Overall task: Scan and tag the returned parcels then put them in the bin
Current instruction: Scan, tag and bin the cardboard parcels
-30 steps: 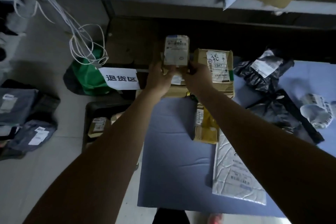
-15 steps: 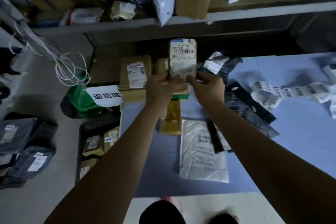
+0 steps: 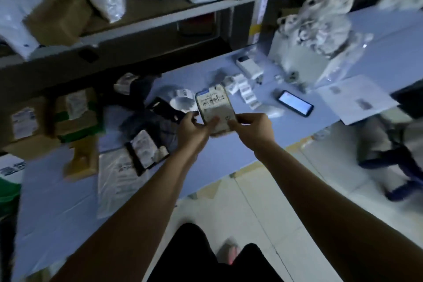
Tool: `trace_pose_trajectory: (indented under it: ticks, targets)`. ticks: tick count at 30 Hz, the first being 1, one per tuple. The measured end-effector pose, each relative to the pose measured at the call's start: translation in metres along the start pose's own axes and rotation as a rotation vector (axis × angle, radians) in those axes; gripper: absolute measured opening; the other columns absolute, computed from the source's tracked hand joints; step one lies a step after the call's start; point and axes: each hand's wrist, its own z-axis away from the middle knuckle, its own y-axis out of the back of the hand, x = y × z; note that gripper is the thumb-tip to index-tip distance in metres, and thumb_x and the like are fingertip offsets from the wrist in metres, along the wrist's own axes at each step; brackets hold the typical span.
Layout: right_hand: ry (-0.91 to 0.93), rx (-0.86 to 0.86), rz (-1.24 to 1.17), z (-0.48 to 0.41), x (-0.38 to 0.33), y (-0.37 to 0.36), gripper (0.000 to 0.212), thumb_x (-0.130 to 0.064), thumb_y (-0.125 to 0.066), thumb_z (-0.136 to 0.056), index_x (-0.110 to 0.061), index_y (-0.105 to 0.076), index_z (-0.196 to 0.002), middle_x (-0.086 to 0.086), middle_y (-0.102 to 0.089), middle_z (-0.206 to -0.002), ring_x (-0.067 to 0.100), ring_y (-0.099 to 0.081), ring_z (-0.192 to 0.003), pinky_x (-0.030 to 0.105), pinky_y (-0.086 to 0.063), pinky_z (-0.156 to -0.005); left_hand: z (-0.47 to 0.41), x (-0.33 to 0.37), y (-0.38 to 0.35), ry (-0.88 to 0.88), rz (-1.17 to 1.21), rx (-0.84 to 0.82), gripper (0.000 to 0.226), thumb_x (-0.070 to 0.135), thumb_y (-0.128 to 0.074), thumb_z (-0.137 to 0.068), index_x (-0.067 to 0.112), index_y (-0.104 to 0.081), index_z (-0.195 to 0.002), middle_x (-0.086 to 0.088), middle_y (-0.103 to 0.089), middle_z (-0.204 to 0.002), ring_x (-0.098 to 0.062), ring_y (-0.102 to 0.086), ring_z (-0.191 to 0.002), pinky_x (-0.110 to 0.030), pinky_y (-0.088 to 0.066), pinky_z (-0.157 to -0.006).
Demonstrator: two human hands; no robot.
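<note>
since the earlier frame the view has swung to the right along the table (image 3: 57,201). the cardboard boxes (image 3: 75,114) that sat behind the hands now lie far off at the left edge, and a lit phone (image 3: 295,103) has come into sight on the right. the small parcel (image 3: 214,110) has travelled with both hands and is still held up above the table, label side toward the camera.

going left to right: the boxes, then a white mailer (image 3: 114,178) and a black mailer (image 3: 146,149) lying flat, then the left grip (image 3: 191,129), which pinches the parcel's lower left corner with thumb and fingertips. the parcel stands nearly upright between the hands, leaning a little to the left, with its barcode in the upper half and uncovered. the right grip (image 3: 254,128) pinches the lower right corner in the same way. so the parcel rises above and between both grips, touching each only at its bottom end. a roll of labels (image 3: 183,101) lies on the table just behind it.

the likely trouble is the hold itself: with only the lower end pinched, the tall parcel could tip or slide out if one hand lets go to reach for the phone, which lies well apart to the right. a thumb creeping upward could also cover the barcode and spoil the scan.
</note>
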Motion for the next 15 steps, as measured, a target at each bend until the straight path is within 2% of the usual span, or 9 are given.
trace_pose_trajectory:
  ticks: [2, 3, 6, 8, 10, 12, 14, 15]
  targets:
    - [-0.046, 0.002, 0.047, -0.005, 0.027, 0.028, 0.016, -0.034, -0.078, -0.084, -0.023, -0.082, -0.096, -0.008, -0.079, -0.09, 0.013, -0.071, -0.089, 0.029, -0.057, -0.078, 0.006, -0.003, -0.039, 0.061, -0.027, -0.038, 0.054, 0.039, -0.086, -0.078, 0.02, -0.063, -0.123, 0.005, -0.072, -0.085, 0.004, -0.066, -0.062, -0.017, -0.049, -0.051]
    - [-0.071, 0.0, 0.069, -0.009, 0.04, 0.037, 0.017, -0.034, -0.077, -0.085, -0.022, -0.082, -0.095, -0.004, -0.079, -0.09, 0.017, -0.072, -0.09, 0.032, -0.058, -0.08, 0.007, -0.006, -0.057, 0.077, -0.034, -0.06, 0.055, 0.038, -0.086, -0.079, 0.02, -0.063, -0.126, 0.002, -0.074, -0.087, 0.001, -0.067, -0.062, -0.017, -0.049, -0.051]
    - [-0.129, -0.009, 0.131, -0.026, 0.074, 0.056, 0.026, -0.03, -0.072, -0.087, -0.005, -0.078, -0.093, 0.017, -0.075, -0.092, 0.035, -0.069, -0.092, 0.042, -0.057, -0.077, 0.003, -0.018, -0.101, 0.09, -0.093, -0.126, 0.052, 0.036, -0.083, -0.081, 0.021, -0.064, -0.127, -0.006, -0.077, -0.101, -0.016, -0.071, -0.078, -0.026, -0.053, -0.062]
    - [-0.164, -0.013, 0.162, -0.042, 0.092, 0.063, 0.032, -0.03, -0.069, -0.088, 0.001, -0.074, -0.095, 0.023, -0.071, -0.096, 0.04, -0.066, -0.092, 0.043, -0.056, -0.071, -0.005, -0.027, -0.126, 0.113, -0.114, -0.14, 0.052, 0.035, -0.082, -0.082, 0.021, -0.065, -0.128, -0.005, -0.077, -0.102, -0.015, -0.071, -0.081, -0.024, -0.051, -0.062]
    - [-0.2, -0.021, 0.182, -0.062, 0.106, 0.069, 0.034, -0.031, -0.068, -0.089, 0.002, -0.073, -0.094, 0.023, -0.071, -0.088, 0.04, -0.061, -0.078, 0.034, -0.047, -0.061, -0.016, -0.035, -0.149, 0.138, -0.111, -0.135, 0.054, 0.033, -0.082, -0.082, 0.019, -0.064, -0.132, -0.005, -0.077, -0.098, -0.012, -0.071, -0.079, -0.025, -0.053, -0.063]
    - [-0.235, -0.062, 0.203, -0.085, 0.119, 0.074, 0.033, -0.032, -0.068, -0.09, 0.001, -0.074, -0.09, 0.022, -0.061, -0.074, 0.03, -0.046, -0.067, 0.03, -0.036, -0.059, -0.029, -0.041, -0.169, 0.146, -0.125, -0.119, 0.055, 0.033, -0.081, -0.082, 0.02, -0.064, -0.133, -0.006, -0.077, -0.102, -0.016, -0.072, -0.086, -0.032, -0.059, -0.073]
    - [-0.249, -0.144, 0.249, -0.109, 0.129, 0.081, 0.03, -0.032, -0.069, -0.089, -0.003, -0.076, -0.094, 0.013, -0.058, -0.071, 0.024, -0.048, -0.069, 0.029, -0.04, -0.062, -0.043, -0.046, -0.186, 0.147, -0.173, -0.101, 0.05, 0.034, -0.081, -0.081, 0.023, -0.068, -0.127, -0.002, -0.075, -0.11, -0.019, -0.072, -0.095, -0.039, -0.059, -0.083]
    - [-0.251, -0.185, 0.262, -0.121, 0.134, 0.084, 0.027, -0.031, -0.07, -0.089, -0.008, -0.078, -0.101, 0.006, -0.065, -0.078, 0.022, -0.057, -0.074, 0.029, -0.045, -0.067, -0.048, -0.049, -0.193, 0.156, -0.192, -0.093, 0.044, 0.035, -0.081, -0.08, 0.026, -0.07, -0.122, 0.003, -0.075, -0.11, -0.018, -0.071, -0.096, -0.04, -0.059, -0.084]
